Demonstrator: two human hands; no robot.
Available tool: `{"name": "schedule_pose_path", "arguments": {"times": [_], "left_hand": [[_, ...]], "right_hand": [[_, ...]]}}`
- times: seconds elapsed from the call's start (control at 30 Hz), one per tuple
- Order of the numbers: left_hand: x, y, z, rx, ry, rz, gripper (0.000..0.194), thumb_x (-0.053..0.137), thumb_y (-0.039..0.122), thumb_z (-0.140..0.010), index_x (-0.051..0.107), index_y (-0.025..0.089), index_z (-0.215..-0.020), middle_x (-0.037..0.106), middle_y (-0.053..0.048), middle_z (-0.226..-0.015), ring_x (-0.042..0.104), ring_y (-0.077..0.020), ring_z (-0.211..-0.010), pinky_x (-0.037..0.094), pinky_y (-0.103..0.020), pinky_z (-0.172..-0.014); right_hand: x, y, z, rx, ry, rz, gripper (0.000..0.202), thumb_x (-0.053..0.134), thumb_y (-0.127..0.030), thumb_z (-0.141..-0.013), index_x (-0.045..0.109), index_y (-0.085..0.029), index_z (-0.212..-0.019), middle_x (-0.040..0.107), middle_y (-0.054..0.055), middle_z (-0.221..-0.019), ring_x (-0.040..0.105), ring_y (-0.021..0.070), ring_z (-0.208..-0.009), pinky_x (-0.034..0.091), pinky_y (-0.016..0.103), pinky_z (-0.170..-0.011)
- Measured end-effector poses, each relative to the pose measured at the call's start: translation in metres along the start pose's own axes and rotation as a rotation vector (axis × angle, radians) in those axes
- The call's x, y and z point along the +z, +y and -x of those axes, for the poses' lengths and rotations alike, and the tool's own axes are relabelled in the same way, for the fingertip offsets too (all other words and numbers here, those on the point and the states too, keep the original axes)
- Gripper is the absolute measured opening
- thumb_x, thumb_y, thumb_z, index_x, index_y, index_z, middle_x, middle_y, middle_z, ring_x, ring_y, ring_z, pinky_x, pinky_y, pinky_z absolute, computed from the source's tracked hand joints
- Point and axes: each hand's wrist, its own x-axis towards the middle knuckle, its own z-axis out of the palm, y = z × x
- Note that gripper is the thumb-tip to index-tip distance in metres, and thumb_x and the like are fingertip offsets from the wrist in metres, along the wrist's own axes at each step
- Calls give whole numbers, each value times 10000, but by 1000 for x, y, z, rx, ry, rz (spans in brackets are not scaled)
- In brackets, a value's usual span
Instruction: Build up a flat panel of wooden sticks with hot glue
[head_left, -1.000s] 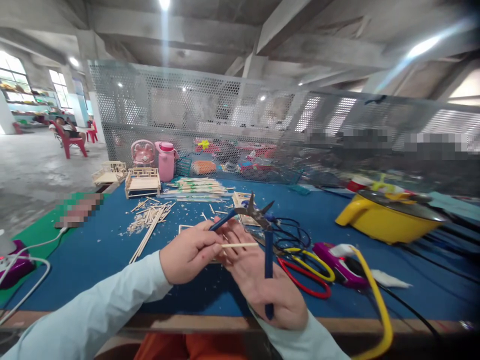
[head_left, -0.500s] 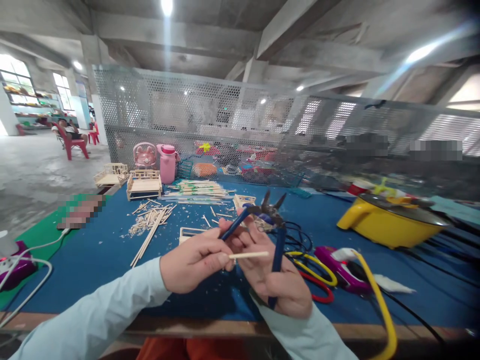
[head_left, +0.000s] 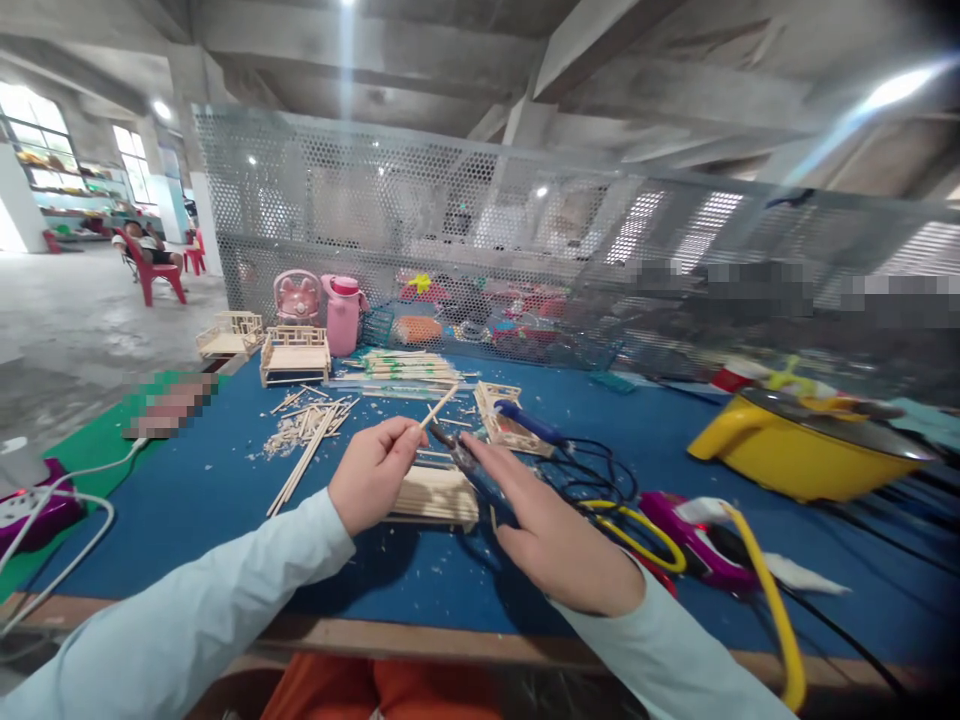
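My left hand [head_left: 379, 475] pinches a thin wooden stick [head_left: 442, 402], which slants up to the right. My right hand [head_left: 559, 530] is around blue-handled nippers [head_left: 466, 458], mostly hidden beneath the fingers. Their dark jaws point left, close to the stick near my left fingertips; whether they touch it I cannot tell. Below and between the hands stands a small slatted wooden model [head_left: 435, 497]. A short pale piece [head_left: 493, 518] shows by my right thumb. Beyond my right hand, a blue corded tool [head_left: 529, 422] lies at a wooden frame [head_left: 499, 400].
Loose sticks and scraps [head_left: 311, 430] lie left of centre. Wooden models [head_left: 295, 355], a pink bottle [head_left: 343, 318] and bundled sticks [head_left: 412, 368] stand or lie behind. At right are a yellow pot [head_left: 802, 450], a purple power strip [head_left: 701, 545] and cables. A mesh screen [head_left: 420, 220] borders the table.
The nippers have swung from upright, spread jaws to pointing left at the stick. The stick now tilts upward. My hands have moved apart, and the slatted model shows more fully.
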Motion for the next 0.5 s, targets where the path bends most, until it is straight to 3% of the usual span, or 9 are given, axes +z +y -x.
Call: {"name": "schedule_pose_path", "arguments": {"times": [0.5], "left_hand": [[1,6,6,20,-76,-86,291,365,335,-861,511,162,-677,411,49,-530,374,-99,-521,317,-226,-549]], "right_hand": [[4,-3,-3,-46,57,-10,734,375,-30,-581,396,-147,-1305,480,122,-1310,428,220,-1228,351,427,-1029]]}}
